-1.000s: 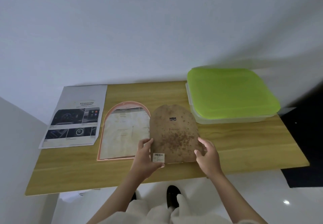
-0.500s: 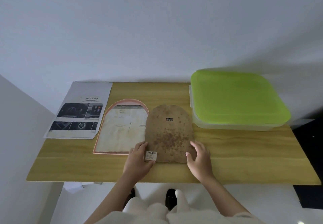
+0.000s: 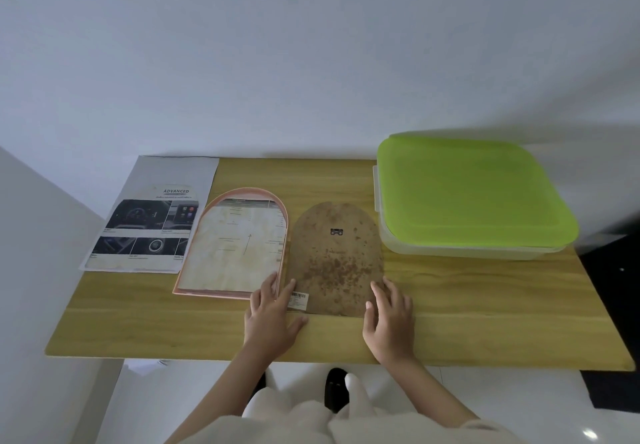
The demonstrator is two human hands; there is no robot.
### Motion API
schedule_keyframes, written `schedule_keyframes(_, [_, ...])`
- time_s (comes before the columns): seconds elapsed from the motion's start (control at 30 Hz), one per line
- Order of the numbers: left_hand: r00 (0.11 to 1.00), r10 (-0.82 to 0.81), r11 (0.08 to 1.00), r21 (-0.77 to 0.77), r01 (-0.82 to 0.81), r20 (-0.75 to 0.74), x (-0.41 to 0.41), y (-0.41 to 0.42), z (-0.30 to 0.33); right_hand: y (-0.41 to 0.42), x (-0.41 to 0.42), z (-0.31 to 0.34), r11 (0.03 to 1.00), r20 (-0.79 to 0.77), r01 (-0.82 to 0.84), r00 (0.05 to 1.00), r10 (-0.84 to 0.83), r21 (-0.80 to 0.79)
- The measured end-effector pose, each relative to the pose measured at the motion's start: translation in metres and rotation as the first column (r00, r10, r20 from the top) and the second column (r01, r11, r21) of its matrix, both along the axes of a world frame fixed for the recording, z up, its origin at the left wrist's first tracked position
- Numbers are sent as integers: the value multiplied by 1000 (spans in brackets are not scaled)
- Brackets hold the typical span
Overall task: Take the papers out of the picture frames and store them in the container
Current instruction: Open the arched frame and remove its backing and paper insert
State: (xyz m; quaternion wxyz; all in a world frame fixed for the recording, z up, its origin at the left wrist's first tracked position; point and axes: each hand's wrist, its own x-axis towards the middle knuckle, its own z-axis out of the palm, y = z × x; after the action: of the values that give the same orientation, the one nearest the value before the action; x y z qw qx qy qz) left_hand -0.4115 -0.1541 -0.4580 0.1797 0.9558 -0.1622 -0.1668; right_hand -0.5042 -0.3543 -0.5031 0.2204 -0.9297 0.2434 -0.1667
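Both hands, left hand (image 3: 272,315) and right hand (image 3: 391,319), lie flat and apart at the backing board (image 3: 334,256); the paper (image 3: 235,253) sits in its frame (image 3: 284,221), and may crease if dragged out.

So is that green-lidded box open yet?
No, the green lid lies flat and closed on the clear container at the table's far right, and neither hand touches it.
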Motion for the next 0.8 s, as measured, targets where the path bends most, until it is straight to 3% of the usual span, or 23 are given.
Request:
schedule_keyframes(0.37, [1000,6,999,-35,-6,0,0,0,0,0,2,4,999,-47,38,998,-38,-7])
schedule_keyframes(0.63, [997,54,959,-280,-36,56,11,17,14,13,23,10,990,91,131,987,-135,48])
schedule_keyframes(0.8, [989,136,957,-264,-116,58,43,62,21,57,72,23,996,111,30,993,-39,81])
